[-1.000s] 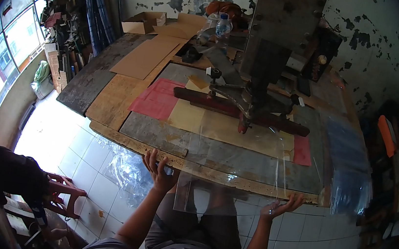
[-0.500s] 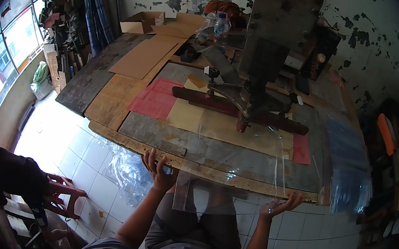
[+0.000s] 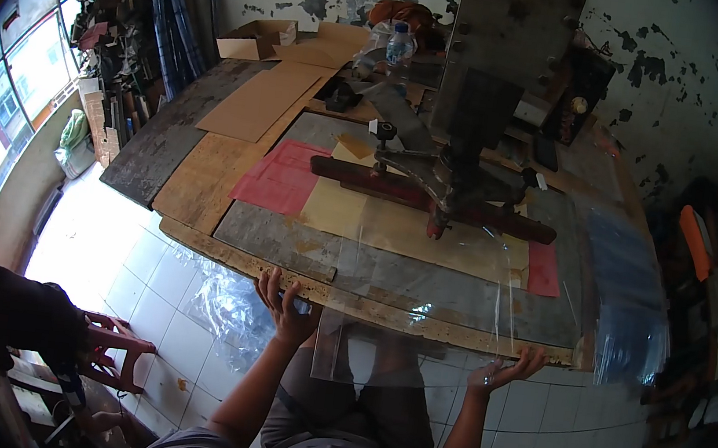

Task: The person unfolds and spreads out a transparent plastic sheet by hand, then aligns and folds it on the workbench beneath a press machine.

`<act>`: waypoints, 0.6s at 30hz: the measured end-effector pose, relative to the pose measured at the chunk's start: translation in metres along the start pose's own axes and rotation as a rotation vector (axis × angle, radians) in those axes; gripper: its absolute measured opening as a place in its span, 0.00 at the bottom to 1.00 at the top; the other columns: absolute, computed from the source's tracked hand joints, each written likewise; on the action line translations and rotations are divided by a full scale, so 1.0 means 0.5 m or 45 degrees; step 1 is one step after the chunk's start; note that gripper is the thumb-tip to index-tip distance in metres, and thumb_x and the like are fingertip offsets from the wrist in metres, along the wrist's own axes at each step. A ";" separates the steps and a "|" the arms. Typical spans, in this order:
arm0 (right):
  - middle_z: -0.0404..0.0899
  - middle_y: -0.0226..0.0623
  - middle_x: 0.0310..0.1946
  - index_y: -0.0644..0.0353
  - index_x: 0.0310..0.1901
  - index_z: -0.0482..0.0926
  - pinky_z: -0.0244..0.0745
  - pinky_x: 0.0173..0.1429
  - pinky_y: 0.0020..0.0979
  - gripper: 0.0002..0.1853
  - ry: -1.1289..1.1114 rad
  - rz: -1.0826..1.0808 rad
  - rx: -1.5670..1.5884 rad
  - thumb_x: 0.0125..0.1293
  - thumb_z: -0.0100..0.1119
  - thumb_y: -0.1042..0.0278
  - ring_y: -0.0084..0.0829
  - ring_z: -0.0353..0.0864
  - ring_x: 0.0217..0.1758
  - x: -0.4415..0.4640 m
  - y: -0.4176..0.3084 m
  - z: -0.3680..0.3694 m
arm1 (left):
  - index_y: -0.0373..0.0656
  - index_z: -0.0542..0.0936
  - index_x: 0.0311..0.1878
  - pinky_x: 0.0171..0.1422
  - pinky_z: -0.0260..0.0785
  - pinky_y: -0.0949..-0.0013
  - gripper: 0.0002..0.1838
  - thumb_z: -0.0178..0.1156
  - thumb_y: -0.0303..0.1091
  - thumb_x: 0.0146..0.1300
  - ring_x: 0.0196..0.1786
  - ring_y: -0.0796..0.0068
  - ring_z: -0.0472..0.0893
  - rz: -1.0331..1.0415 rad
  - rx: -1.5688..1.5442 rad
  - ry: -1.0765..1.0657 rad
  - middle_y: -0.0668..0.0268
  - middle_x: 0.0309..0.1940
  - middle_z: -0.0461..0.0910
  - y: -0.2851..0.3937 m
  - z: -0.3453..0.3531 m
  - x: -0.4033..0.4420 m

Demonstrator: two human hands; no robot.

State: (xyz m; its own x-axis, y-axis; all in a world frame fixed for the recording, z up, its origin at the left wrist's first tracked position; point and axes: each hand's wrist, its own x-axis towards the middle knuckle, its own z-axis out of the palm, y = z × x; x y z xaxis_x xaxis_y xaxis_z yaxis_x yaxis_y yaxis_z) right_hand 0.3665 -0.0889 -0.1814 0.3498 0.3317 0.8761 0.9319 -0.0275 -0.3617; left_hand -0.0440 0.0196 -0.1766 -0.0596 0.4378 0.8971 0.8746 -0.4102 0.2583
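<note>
Clear plastic (image 3: 368, 360) overhangs the table (image 3: 197, 183) bearing an open box (image 3: 244, 50), contents hidden.

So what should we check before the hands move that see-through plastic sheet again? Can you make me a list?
1. Left hand out from under the machine's long bar: ok, it is at the table's front edge.
2. Right hand out from under the bar: ok, also at the front edge.
3. Right hand has a firm grip on the clear plastic sheet: cannot tell.
4. Sheet all on the table: not ok, its near part hangs over the edge.
5. Bar lifted off the sheet: cannot tell from this angle.
6. Bottle standing up: ok.
</note>
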 end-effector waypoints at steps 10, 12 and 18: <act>0.52 0.59 0.80 0.67 0.70 0.64 0.38 0.83 0.69 0.33 -0.007 0.020 0.000 0.83 0.36 0.42 0.65 0.38 0.87 -0.005 0.003 0.001 | 0.53 0.68 0.67 0.81 0.47 0.24 0.34 0.72 0.43 0.59 0.78 0.30 0.58 -0.012 0.002 -0.017 0.46 0.76 0.62 0.003 -0.004 0.001; 0.52 0.59 0.80 0.67 0.70 0.64 0.38 0.83 0.69 0.33 -0.015 0.014 -0.005 0.83 0.37 0.43 0.65 0.39 0.87 -0.003 0.003 -0.001 | 0.53 0.67 0.67 0.83 0.44 0.27 0.38 0.76 0.43 0.56 0.81 0.33 0.55 -0.011 -0.005 -0.029 0.48 0.77 0.60 0.003 -0.006 0.003; 0.52 0.58 0.81 0.67 0.70 0.64 0.38 0.83 0.69 0.33 -0.001 0.012 -0.005 0.82 0.37 0.43 0.65 0.38 0.87 -0.003 0.002 0.000 | 0.53 0.67 0.68 0.84 0.43 0.29 0.41 0.79 0.44 0.55 0.82 0.35 0.54 -0.005 -0.013 -0.030 0.49 0.78 0.60 0.002 -0.007 0.003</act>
State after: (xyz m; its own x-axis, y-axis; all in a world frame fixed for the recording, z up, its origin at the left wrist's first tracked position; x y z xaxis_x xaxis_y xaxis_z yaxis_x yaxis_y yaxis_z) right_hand 0.3668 -0.0893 -0.1829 0.3582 0.3326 0.8724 0.9291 -0.0344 -0.3683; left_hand -0.0448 0.0171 -0.1736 -0.0518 0.4583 0.8873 0.8695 -0.4163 0.2658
